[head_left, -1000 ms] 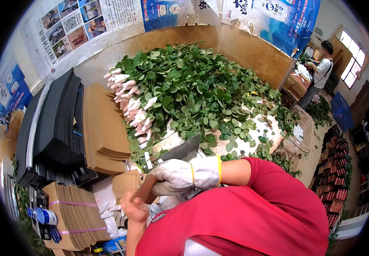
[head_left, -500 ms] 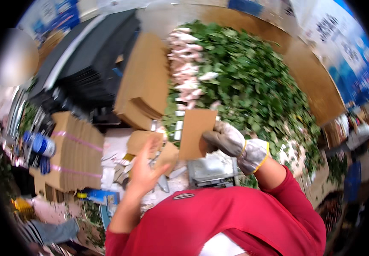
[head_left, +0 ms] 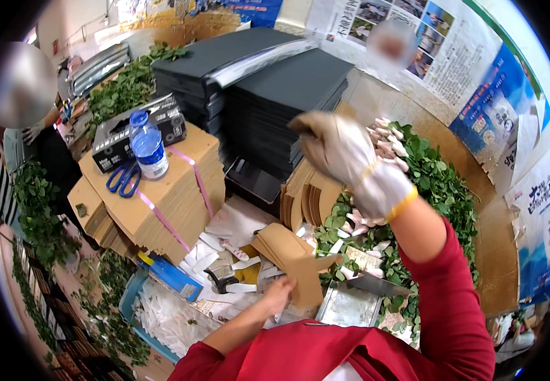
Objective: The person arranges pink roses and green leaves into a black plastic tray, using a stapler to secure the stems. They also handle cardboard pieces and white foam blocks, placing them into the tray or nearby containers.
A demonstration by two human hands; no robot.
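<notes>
Low in the middle, my bare left hand [head_left: 279,293] pinches the edge of a small brown cardboard piece [head_left: 306,284]. Beside it lies a fanned pile of similar cardboard pieces [head_left: 277,245]. My right hand [head_left: 337,147], in a grey-white work glove with a yellow cuff, is raised in front of a tall stack of black sheets [head_left: 287,82]. Its fingers are blurred and partly turned away, so I cannot make out whether they touch the stack. Under my right forearm, leafy stems with pale pink wrapped heads [head_left: 357,222] lie in a heap.
Left of the work spot stands a strapped cardboard stack [head_left: 186,171] carrying a blue-capped bottle [head_left: 149,149], blue scissors [head_left: 123,179] and a black box [head_left: 103,143]. A blue bin [head_left: 127,301] holds white sleeves. Near my body sits a metal tray [head_left: 350,305]. Another person stands far left.
The cardboard piece has passed from my gloved right hand to my left, which was open. My right hand has risen toward the black stack, and the view has swung left.
</notes>
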